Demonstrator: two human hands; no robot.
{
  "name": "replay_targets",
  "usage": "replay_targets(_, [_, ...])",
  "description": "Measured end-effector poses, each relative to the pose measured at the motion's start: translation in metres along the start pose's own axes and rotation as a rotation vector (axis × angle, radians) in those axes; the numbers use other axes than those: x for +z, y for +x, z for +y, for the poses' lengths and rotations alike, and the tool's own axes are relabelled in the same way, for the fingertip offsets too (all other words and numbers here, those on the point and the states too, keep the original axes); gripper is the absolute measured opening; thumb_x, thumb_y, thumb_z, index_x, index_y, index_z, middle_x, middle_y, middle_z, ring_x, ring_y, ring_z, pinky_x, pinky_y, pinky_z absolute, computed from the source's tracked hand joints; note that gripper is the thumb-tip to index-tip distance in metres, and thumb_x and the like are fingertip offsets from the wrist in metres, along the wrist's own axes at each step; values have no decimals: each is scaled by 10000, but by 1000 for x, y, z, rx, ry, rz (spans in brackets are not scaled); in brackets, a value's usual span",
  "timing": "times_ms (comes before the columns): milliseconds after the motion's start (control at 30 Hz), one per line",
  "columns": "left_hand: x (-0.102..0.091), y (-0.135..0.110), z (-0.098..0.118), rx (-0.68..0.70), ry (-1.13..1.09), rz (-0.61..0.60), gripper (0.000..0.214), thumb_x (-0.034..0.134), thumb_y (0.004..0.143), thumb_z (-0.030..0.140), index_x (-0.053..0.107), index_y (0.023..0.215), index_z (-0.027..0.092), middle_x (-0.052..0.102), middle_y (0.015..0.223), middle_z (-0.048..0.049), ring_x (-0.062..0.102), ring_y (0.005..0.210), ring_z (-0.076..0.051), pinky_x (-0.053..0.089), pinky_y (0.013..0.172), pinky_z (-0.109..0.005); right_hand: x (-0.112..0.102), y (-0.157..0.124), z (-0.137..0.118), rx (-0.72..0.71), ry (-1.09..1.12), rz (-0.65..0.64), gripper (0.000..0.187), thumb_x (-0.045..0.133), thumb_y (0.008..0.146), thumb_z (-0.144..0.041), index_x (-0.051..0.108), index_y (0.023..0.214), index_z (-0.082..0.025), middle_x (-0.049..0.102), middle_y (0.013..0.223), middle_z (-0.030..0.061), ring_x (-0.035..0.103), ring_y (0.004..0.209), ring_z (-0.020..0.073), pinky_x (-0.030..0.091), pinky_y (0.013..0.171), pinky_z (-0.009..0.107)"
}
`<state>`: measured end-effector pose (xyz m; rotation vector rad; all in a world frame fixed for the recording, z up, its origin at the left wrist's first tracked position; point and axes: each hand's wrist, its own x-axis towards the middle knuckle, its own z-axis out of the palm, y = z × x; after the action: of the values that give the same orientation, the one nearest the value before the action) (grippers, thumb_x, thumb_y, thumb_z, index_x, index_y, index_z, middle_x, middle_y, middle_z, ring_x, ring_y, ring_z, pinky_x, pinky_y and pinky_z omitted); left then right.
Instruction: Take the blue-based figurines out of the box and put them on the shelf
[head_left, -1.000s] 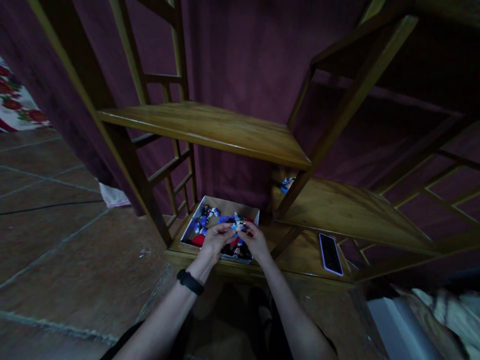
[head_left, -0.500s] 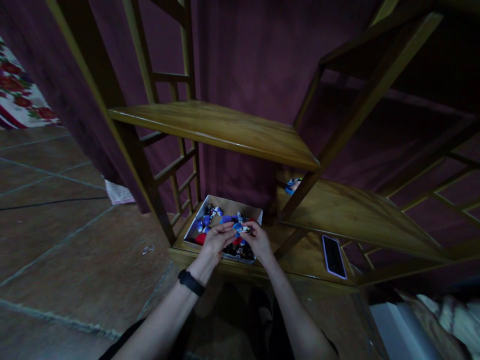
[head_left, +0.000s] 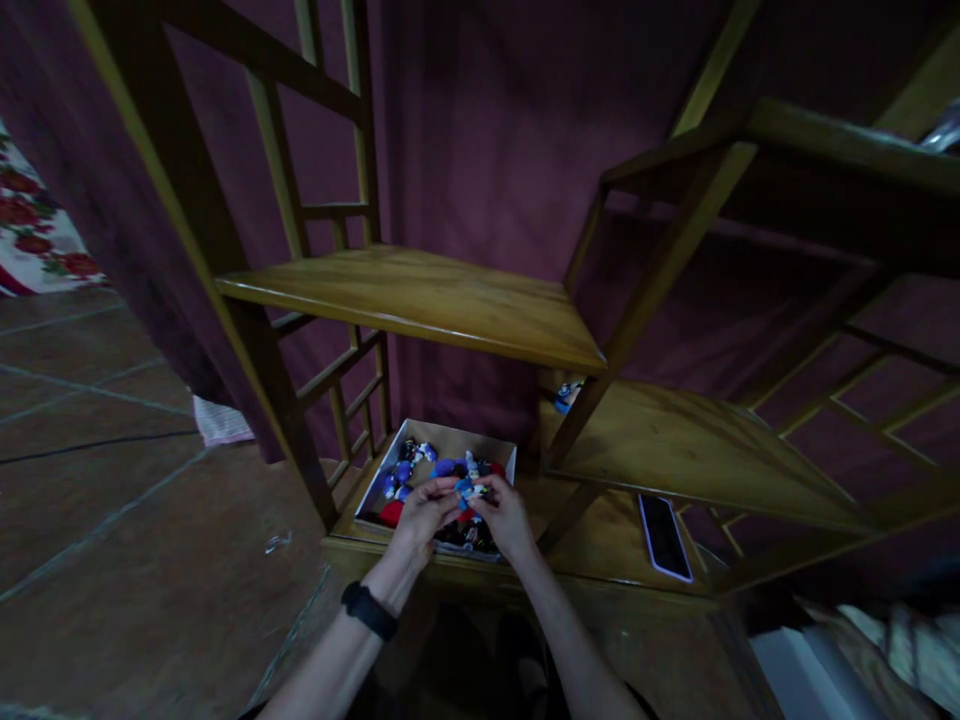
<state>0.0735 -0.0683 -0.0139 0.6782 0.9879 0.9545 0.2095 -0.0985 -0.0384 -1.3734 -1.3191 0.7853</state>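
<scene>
A small blue and white figurine (head_left: 471, 490) is pinched between my two hands, above a shallow open box. My left hand (head_left: 426, 512) has its fingers closed on the figurine's left side, and a black band circles that wrist. From the right, my right hand (head_left: 504, 517) grips the same figurine with thumb and fingers. Below, the white-edged cardboard box (head_left: 457, 437) holds several small figures in blue, red, black and white. My hands hide part of its contents. Fine details of the held figurine are too small to make out.
The box stands on the bottom board of a wooden shelf unit (head_left: 420, 300). A phone (head_left: 664, 538) lies on that board to the right. Another blue figure (head_left: 568, 396) sits behind an upright on the middle shelf (head_left: 697, 450). A white box (head_left: 799, 670) is at lower right.
The view has tilted up slightly, so the shelves and box appear lower. Both hands still hold the blue and white figurine over the box, with little change in grip.
</scene>
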Motion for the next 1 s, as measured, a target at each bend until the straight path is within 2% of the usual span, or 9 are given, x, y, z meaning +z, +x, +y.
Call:
replay_targets(100, [0, -1, 2, -17, 23, -9, 358, 728, 566, 165, 636, 911, 160, 659, 720, -30, 614, 619, -128, 501, 640, -272, 1, -1, -2, -2, -12, 3, 228, 577, 709, -273, 600, 930, -225, 644, 840, -3, 600, 749, 162, 462, 689, 263])
replay_targets(267, [2, -11, 1, -64, 49, -14, 247, 719, 585, 194, 625, 810, 154, 631, 640, -6, 579, 535, -104, 505, 593, -256, 2, -11, -6, -1, 26, 35, 268, 591, 703, -303, 619, 958, -227, 657, 880, 7, 603, 793, 176, 460, 708, 264])
replay_targets(400, [4, -20, -7, -140, 50, -90, 214, 705, 608, 223, 606, 795, 187, 653, 664, -21, 610, 553, -138, 519, 622, -300, -2, -25, -8, 34, 112, 32, 247, 602, 693, -336, 643, 918, -242, 661, 828, -1, 603, 755, 188, 461, 669, 272])
replay_targets(567, [6, -33, -14, -150, 114, -163, 287, 757, 535, 204, 622, 787, 184, 673, 710, -41, 642, 624, -168, 512, 697, -306, -13, -44, -4, 73, 175, 34, 252, 622, 669, -360, 662, 884, -235, 661, 793, 3, 597, 742, 198, 460, 688, 303])
replay_targets(733, [8, -47, -19, -154, 167, -239, 320, 785, 498, 223, 654, 779, 143, 688, 752, -79, 652, 683, -184, 505, 719, -303, -23, -64, 4, 101, 241, 38, 309, 643, 655, -378, 649, 928, -233, 655, 857, 10, 591, 801, 201, 453, 740, 323])
replay_targets(933, [2, -48, -25, -213, 83, -297, 285, 775, 517, 139, 671, 782, 115, 694, 805, -104, 651, 734, -177, 502, 748, -286, -16, -71, 4, 104, 327, 127, 368, 697, 593, -421, 623, 883, -207, 649, 850, 23, 586, 821, 195, 453, 765, 319])
replay_targets(1000, [1, -48, -25, -222, 45, -272, 271, 768, 531, 131, 670, 783, 111, 694, 806, -106, 651, 736, -173, 501, 754, -286, -12, -69, 2, 115, 330, 146, 354, 689, 595, -444, 623, 833, -192, 651, 827, 26, 587, 813, 192, 453, 765, 315])
